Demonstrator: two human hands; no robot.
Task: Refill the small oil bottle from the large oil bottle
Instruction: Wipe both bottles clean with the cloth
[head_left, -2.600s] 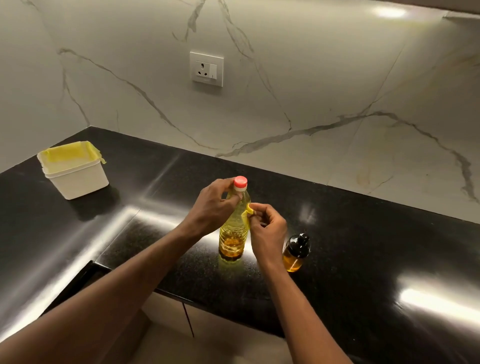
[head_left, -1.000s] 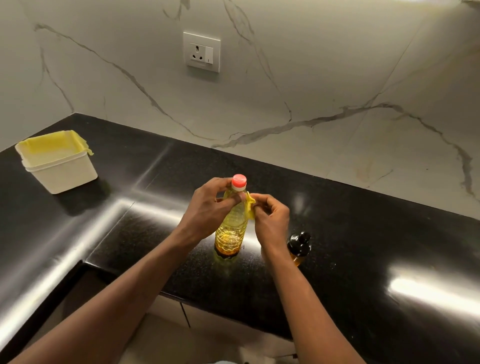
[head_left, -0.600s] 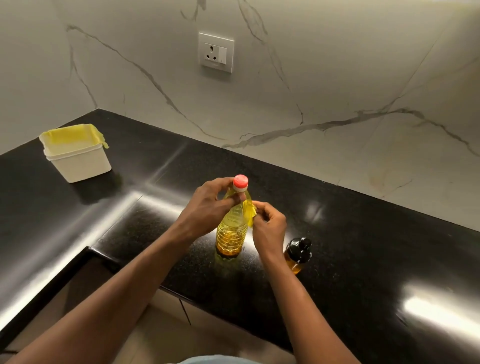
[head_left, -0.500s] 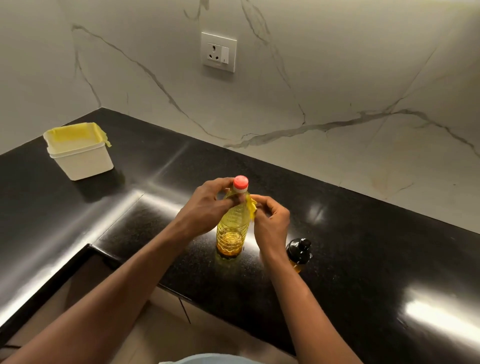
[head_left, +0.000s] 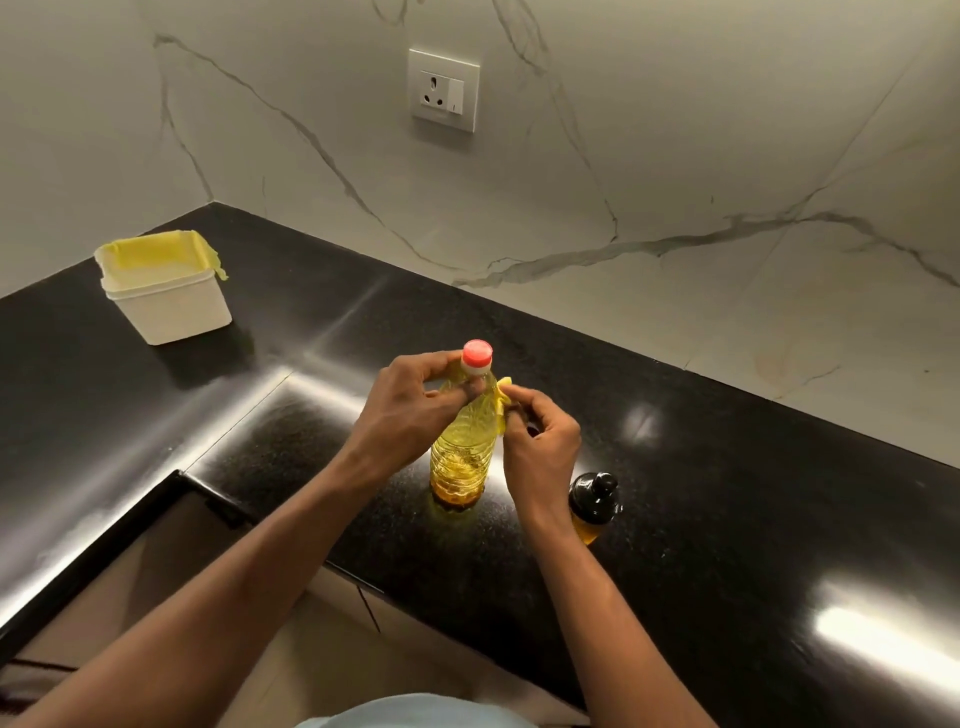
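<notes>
The large oil bottle (head_left: 463, 453) stands upright on the black counter (head_left: 727, 519), full of yellow oil, with a red cap (head_left: 478, 354) on top. My left hand (head_left: 410, 410) grips its neck just under the cap. My right hand (head_left: 540, 441) pinches a yellow strip (head_left: 502, 402) that hangs off the bottle's shoulder. The small oil bottle (head_left: 593, 506), amber with a black cap, stands just right of my right wrist, which partly hides it.
A white tub (head_left: 165, 291) lined with a yellow bag sits at the counter's back left. A wall socket (head_left: 443, 89) is on the marble backsplash. The counter's front edge runs under my forearms, with a cabinet gap below.
My hands stay on the large bottle. The right hand's fingers have shifted slightly on the yellow strip. The camera view has drifted; both bottles stand where they were.
</notes>
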